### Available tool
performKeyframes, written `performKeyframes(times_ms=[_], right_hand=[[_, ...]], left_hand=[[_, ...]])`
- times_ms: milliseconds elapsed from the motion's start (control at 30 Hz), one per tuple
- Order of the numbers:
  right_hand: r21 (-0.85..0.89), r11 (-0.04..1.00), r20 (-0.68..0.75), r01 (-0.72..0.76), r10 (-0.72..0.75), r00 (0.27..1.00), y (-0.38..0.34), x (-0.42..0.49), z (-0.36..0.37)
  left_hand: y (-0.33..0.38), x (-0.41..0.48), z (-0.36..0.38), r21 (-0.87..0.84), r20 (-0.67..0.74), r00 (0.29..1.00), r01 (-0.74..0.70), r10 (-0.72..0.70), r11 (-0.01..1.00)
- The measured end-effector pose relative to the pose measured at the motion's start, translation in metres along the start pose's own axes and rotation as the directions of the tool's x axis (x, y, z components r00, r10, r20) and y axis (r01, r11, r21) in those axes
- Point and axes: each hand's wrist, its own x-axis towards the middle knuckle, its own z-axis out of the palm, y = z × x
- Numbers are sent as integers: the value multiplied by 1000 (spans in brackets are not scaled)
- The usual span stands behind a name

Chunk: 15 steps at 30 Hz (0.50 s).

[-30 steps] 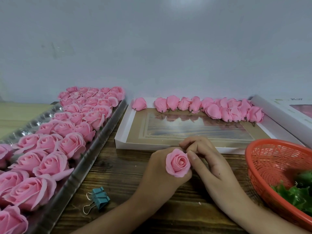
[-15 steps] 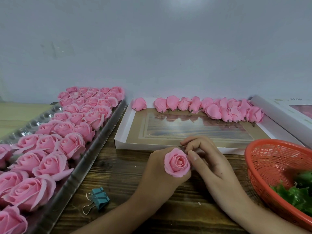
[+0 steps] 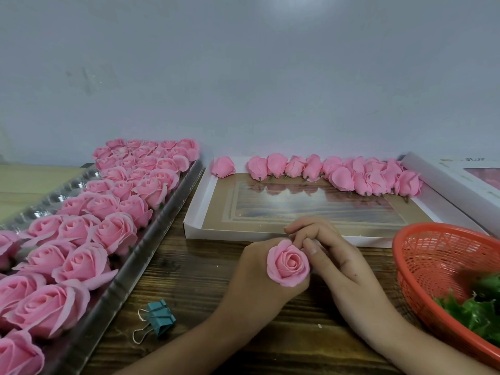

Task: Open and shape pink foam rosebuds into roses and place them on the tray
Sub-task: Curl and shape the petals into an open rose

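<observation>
My left hand (image 3: 257, 288) holds 1 part-opened pink rose (image 3: 288, 262) over the bench (image 3: 194, 274), curled round its base. My right hand (image 3: 341, 269) meets it at the upper right edge, thumb and fingers (image 3: 311, 249) pinching an outer petal. To my left, a silver tray (image 3: 127, 274) carries rows of opened roses (image 3: 108, 212). Beyond my hands a white box (image 3: 193, 226) holds a row of closed rosebuds (image 3: 311, 169) along its far side, by the pale wall (image 3: 243, 77). An orange basket (image 3: 422, 266) of green leaves (image 3: 476, 312) sits right; 1 teal binder clip (image 3: 159, 319) lies near my left wrist.
</observation>
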Motion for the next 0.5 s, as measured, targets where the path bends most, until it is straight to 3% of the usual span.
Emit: performKeyframes(times_ms=[500], right_hand=[[202,969,86,-140,124,988,0,1,0]], left_hand=[[-2,1,2,8,98,995,9,-10,1000]])
